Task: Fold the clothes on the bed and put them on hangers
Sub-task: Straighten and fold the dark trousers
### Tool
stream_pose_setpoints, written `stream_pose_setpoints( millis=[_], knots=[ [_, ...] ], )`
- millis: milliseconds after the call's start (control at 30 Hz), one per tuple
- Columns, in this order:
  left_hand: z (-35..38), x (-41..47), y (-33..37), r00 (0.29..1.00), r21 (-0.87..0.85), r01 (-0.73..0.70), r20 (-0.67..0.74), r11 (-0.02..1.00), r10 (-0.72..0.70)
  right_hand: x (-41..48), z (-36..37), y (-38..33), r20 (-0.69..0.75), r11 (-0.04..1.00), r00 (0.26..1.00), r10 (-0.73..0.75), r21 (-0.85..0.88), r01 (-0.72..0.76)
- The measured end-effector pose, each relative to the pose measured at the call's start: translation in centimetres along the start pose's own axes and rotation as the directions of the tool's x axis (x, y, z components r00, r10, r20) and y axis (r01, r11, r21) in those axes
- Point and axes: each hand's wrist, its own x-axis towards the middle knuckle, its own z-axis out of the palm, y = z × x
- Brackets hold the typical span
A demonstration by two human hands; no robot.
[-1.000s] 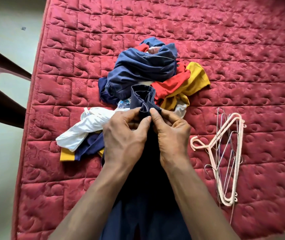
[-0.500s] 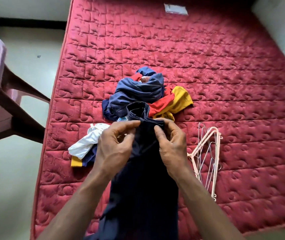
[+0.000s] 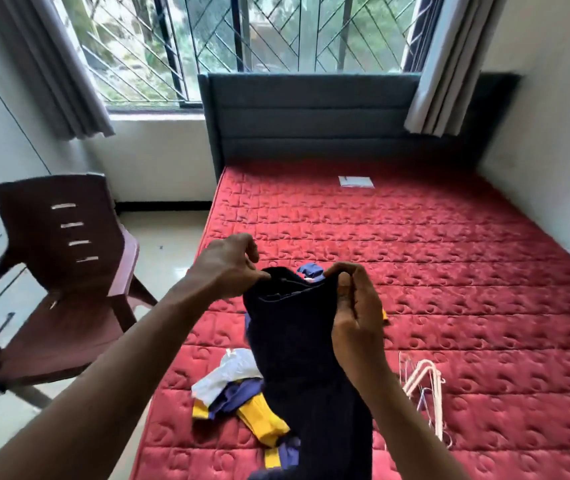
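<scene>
The dark navy garment [image 3: 297,348] hangs lengthwise, its long axis running straight down from its open top edge, held above the near part of the red mattress [image 3: 467,289]. The left hand [image 3: 228,268] pinches the edge's left corner, wrist raised; the right hand [image 3: 356,317] grips the right corner, fingers curled over the hem. A brown plastic chair [image 3: 65,258] stands on the floor at left. Beneath the garment lies a heap of clothes [image 3: 231,386] (white, blue and yellow, partly hidden by the cloth), and hangers [image 3: 427,386] rest at right.
</scene>
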Motion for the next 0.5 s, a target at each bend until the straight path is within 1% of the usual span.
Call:
stream_pose_setpoints(
  millis=[33, 67, 133, 200, 267, 333, 367, 400, 500],
  knots=[
    [-0.6, -0.6, 0.2, 0.999, -0.027, -0.045, -0.026, 0.999, 0.044, 0.2, 0.0, -0.5, -0.004, 1.0, 1.0, -0.028, 0.007, 0.028],
    [-1.3, -1.4, 0.4, 0.998, -0.06, -0.066, -0.004, 0.996, 0.066, 0.4, -0.1, -1.1, -0.004, 0.998, 0.999, -0.051, 0.025, 0.051],
    [-2.2, -2.5, 0.6, 0.997, -0.077, -0.027, 0.076, 0.997, 0.033, 0.8, -0.2, -2.1, 0.016, 0.995, 0.996, -0.091, 0.042, 0.091],
    [-3.0, -3.2, 0.7, 0.994, -0.06, 0.036, 0.101, 0.998, -0.03, 1.1, 0.3, -3.1, 0.057, 0.99, 0.989, -0.133, 0.047, 0.13],
    [-3.9, -3.6, 0.9, 0.999, -0.002, 0.042, 0.025, 0.999, -0.042, 1.2, 0.9, -4.5, 0.09, 0.979, 0.977, -0.192, 0.087, 0.184],
    [-4.5, -4.1, 1.3, 0.994, 0.106, 0.045, -0.107, 0.993, -0.034, 1.3, 1.3, -5.9, 0.105, 0.966, 0.965, -0.241, 0.125, 0.228],
    [-4.8, -4.4, 1.5, 0.989, 0.164, 0.061, -0.146, 0.985, -0.037, 1.3, 1.4, -6.4, 0.109, 0.96, 0.96, -0.259, 0.134, 0.244],
    [-4.9, -4.8, 1.7, 0.989, 0.205, 0.08, -0.142, 0.975, -0.051, 1.1, 1.5, -6.8, 0.117, 0.957, 0.955, -0.273, 0.139, 0.256],
    [-4.6, -6.2, 1.8, 0.991, 0.219, 0.136, -0.032, 0.966, -0.133, -0.1, 1.5, -7.2, 0.149, 0.947, 0.94, -0.307, 0.142, 0.287]
  ],
)
